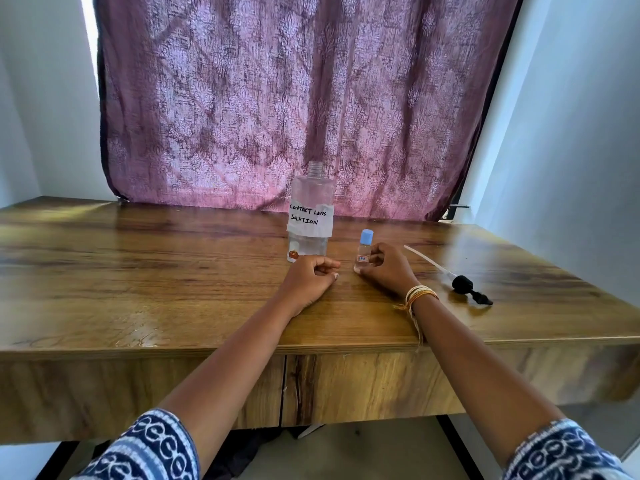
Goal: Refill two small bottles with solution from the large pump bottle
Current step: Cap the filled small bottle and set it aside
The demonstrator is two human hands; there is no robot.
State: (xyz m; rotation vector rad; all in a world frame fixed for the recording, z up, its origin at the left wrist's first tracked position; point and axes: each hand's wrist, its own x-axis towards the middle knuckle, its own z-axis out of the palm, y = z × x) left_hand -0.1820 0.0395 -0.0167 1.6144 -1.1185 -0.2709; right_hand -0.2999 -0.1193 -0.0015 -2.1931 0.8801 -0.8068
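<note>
The large clear bottle (311, 216), with a handwritten label "Contact Lens Solution", stands upright at the middle of the wooden table (138, 271). Its neck is uncapped and some clear liquid sits in it. One small bottle (364, 249) with a light blue cap stands just to its right. My right hand (388, 268) grips that small bottle at its lower part. My left hand (310, 277) rests on the table in front of the large bottle with its fingers curled shut. Nothing shows in it. A second small bottle is not in sight.
The removed black pump head with its long white tube (460, 280) lies on the table to the right of my right hand. A purple patterned curtain (294, 98) hangs behind the table. The table's front edge runs under my forearms.
</note>
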